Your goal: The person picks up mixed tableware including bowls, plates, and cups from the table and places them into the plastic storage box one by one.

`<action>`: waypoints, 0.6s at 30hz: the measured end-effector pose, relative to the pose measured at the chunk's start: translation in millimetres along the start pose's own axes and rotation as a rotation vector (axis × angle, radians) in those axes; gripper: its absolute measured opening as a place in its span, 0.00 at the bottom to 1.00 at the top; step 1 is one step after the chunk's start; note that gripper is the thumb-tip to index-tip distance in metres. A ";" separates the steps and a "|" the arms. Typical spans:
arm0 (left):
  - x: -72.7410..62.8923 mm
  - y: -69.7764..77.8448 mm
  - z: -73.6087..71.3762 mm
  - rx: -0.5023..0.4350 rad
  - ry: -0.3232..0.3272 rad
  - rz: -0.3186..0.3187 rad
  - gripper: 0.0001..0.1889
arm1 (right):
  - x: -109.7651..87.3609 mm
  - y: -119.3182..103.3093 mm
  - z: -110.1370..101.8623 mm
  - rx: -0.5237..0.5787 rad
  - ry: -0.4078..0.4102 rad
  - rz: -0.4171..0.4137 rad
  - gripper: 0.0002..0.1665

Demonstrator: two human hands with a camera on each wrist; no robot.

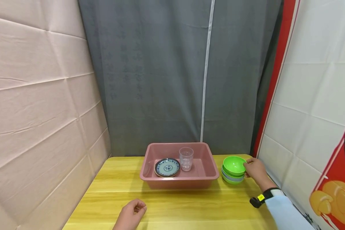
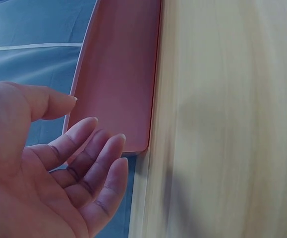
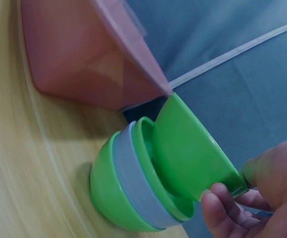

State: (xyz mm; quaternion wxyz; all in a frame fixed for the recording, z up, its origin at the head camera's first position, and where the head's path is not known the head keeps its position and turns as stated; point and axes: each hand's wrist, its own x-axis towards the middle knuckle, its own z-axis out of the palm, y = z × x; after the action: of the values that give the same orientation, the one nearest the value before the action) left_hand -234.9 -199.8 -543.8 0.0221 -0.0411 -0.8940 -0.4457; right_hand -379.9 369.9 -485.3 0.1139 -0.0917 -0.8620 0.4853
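My right hand [image 1: 256, 172] pinches the rim of a green bowl [image 3: 195, 148] between thumb and fingers. That bowl is tilted and partly lifted out of a stack of bowls [image 3: 128, 183]; its far side still appears to be at the stack's mouth. Green and grey bowls make up the stack, which stands on the table right of the pink basin. My left hand [image 1: 131, 213] hovers over the table's front, its fingers loosely curled with nothing in them, as the left wrist view [image 2: 59, 163] also shows. Inside the pink basin [image 1: 178, 183] are a blue-patterned plate [image 1: 168, 167] and a clear glass [image 1: 186, 159].
The wooden table [image 1: 172, 210] runs up to a grey curtain [image 1: 155, 80] at the back. A pale cloth wall [image 1: 40, 111] borders the left side. On the right, a white printed sheet [image 1: 310, 95] stands close to my right arm.
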 end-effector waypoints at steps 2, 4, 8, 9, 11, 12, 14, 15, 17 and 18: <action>0.8 1.7 -1.1 -0.003 0.004 0.000 0.08 | -5.6 -3.8 -2.3 0.046 -0.011 0.019 0.25; 2.0 3.9 -2.2 -0.007 0.011 0.007 0.09 | -12.0 -10.3 -5.6 0.078 -0.023 0.024 0.25; 5.1 10.4 -4.3 -0.018 0.029 0.012 0.10 | -27.9 -27.9 -10.5 0.124 -0.040 0.004 0.26; 5.9 12.2 -4.6 -0.025 0.034 0.018 0.10 | -31.7 -32.4 -10.6 0.133 -0.046 -0.003 0.26; 7.5 15.5 -4.5 -0.040 0.043 0.023 0.09 | -39.1 -40.5 -9.1 0.145 -0.055 -0.015 0.26; 8.2 17.5 -4.6 -0.049 0.043 0.025 0.09 | -42.6 -44.0 -7.3 0.146 -0.059 -0.020 0.26; 10.2 20.5 -3.9 -0.080 0.036 0.033 0.08 | -48.7 -49.3 -2.3 0.142 -0.074 -0.031 0.24; 11.0 22.7 -3.4 -0.098 0.031 0.037 0.08 | -52.0 -51.8 1.0 0.140 -0.079 -0.034 0.23; 13.0 26.7 -1.8 -0.120 0.015 0.049 0.08 | -59.5 -57.0 7.4 0.135 -0.091 -0.041 0.22; 13.9 29.0 -1.0 -0.126 0.010 0.054 0.09 | -63.2 -59.4 10.8 0.133 -0.099 -0.041 0.21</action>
State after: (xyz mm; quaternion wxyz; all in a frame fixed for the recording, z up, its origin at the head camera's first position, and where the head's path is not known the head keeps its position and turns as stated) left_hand -246.1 -182.6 -519.0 0.0360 -0.0643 -0.8626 -0.5005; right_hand -325.3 313.7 -446.6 0.0869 -0.0423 -0.8343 0.5428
